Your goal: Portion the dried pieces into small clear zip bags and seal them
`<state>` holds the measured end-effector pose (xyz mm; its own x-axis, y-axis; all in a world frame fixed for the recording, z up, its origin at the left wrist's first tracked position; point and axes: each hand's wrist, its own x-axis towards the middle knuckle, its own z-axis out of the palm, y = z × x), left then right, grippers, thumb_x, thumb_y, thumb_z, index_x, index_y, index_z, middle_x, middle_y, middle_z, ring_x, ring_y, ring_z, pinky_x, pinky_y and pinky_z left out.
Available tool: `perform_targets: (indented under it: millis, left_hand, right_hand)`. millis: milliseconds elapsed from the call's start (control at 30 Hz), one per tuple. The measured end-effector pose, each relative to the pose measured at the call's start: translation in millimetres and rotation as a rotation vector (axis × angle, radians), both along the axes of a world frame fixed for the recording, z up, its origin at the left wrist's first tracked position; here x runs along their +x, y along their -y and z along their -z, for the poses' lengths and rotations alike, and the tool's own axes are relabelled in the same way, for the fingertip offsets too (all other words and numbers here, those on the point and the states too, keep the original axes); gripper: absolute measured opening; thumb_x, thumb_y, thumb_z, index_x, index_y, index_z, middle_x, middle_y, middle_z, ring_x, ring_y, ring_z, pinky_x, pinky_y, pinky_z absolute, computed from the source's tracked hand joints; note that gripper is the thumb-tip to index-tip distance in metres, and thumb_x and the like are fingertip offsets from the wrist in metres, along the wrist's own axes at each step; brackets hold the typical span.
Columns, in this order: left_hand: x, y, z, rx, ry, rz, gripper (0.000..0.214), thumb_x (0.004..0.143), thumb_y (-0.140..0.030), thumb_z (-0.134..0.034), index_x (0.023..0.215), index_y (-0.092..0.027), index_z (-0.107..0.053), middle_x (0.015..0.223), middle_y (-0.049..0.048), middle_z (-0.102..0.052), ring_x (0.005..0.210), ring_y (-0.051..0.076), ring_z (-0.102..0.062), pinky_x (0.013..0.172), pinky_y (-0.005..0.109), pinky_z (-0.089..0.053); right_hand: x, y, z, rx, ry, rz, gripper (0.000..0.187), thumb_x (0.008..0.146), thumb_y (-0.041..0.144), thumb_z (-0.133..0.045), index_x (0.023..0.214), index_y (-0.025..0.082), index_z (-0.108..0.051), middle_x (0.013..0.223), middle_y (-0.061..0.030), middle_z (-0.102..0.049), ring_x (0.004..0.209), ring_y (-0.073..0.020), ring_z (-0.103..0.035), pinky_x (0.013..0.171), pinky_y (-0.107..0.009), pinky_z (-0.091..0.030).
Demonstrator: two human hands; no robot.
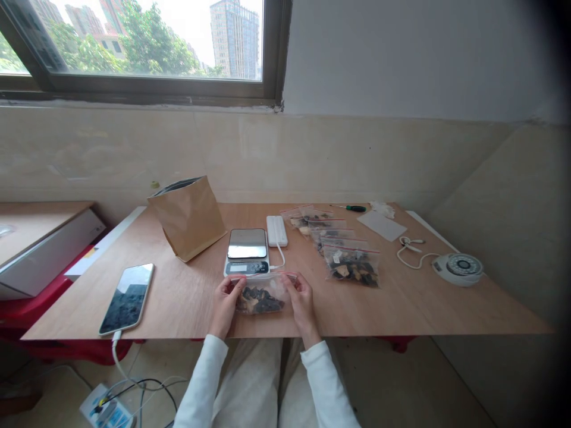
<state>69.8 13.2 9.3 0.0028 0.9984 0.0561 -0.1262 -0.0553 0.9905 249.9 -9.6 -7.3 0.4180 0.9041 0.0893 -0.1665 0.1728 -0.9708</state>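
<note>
A clear zip bag of dark dried pieces (pixel 260 301) lies at the table's front edge, between my hands. My left hand (pixel 228 303) pinches its upper left corner, and my right hand (pixel 301 300) pinches the upper right corner by the red-lined seal. Just behind the bag is a small digital scale (pixel 247 252) with a mirror-like plate and a display at its front. From a white power bank (pixel 277 230), a short white cable runs down to the scale's right side. Several similar filled zip bags (pixel 351 264) lie in an overlapping row to the right.
A brown paper pouch (pixel 190 217) stands tilted at the back left, its top open. Near the left edge lies a phone (pixel 127 299) on a charging cable. To the right are a white sheet (pixel 382 225), a screwdriver (pixel 355 208) and a small round white fan-like device (pixel 458 268).
</note>
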Motion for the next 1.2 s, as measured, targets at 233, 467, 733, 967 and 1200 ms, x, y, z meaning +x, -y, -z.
perform_targets:
  millis: [233, 467, 733, 967, 1200]
  left_hand:
    - [1, 1, -1.2, 0.023, -0.061, -0.047, 0.028, 0.074, -0.042, -0.069, 0.081, -0.015, -0.066, 0.076, 0.0017, -0.064, 0.074, 0.015, -0.057, 0.068, 0.024, -0.043]
    - [1, 2, -4.1, -0.002, -0.05, 0.007, 0.028, 0.076, -0.042, -0.067, 0.088, -0.016, -0.066, 0.081, 0.0028, -0.065, 0.077, 0.016, -0.059, 0.07, 0.025, -0.045]
    - [1, 6, -9.3, -0.008, 0.013, 0.057, 0.029, 0.079, -0.043, -0.063, 0.092, -0.017, -0.067, 0.095, 0.0053, -0.068, 0.089, 0.018, -0.06, 0.08, 0.026, -0.046]
    - [1, 6, -8.8, 0.031, -0.052, 0.032, 0.024, 0.078, -0.041, -0.066, 0.084, -0.017, -0.066, 0.084, 0.003, -0.066, 0.082, 0.017, -0.059, 0.075, 0.025, -0.045]
    - [6, 8, -14.2, 0.064, -0.122, -0.042, 0.026, 0.075, -0.042, -0.068, 0.083, -0.018, -0.069, 0.086, 0.0056, -0.069, 0.086, 0.02, -0.061, 0.077, 0.028, -0.046]
  right_hand:
    - [-1, 0, 1.6, 0.011, -0.054, -0.018, 0.029, 0.075, 0.044, -0.069, 0.082, 0.016, -0.066, 0.077, -0.0016, -0.067, 0.074, -0.0147, -0.059, 0.071, -0.026, -0.046]
    - [0, 1, 0.6, -0.002, -0.036, -0.036, 0.031, 0.076, 0.046, -0.067, 0.085, 0.016, -0.064, 0.078, -0.0027, -0.067, 0.07, -0.0144, -0.059, 0.066, -0.025, -0.047]
    - [-2, 2, -2.8, 0.031, 0.041, -0.097, 0.03, 0.079, 0.042, -0.066, 0.095, 0.018, -0.065, 0.093, -0.0059, -0.07, 0.086, -0.0194, -0.064, 0.081, -0.032, -0.05]
    - [-3, 2, -1.0, 0.002, 0.044, -0.094, 0.027, 0.078, 0.041, -0.068, 0.088, 0.016, -0.068, 0.086, -0.0061, -0.071, 0.08, -0.0187, -0.064, 0.075, -0.03, -0.05]
    - [-3, 4, -1.6, 0.03, 0.058, -0.078, 0.025, 0.077, 0.042, -0.067, 0.083, 0.018, -0.065, 0.081, -0.0029, -0.069, 0.076, -0.0175, -0.063, 0.072, -0.029, -0.05]
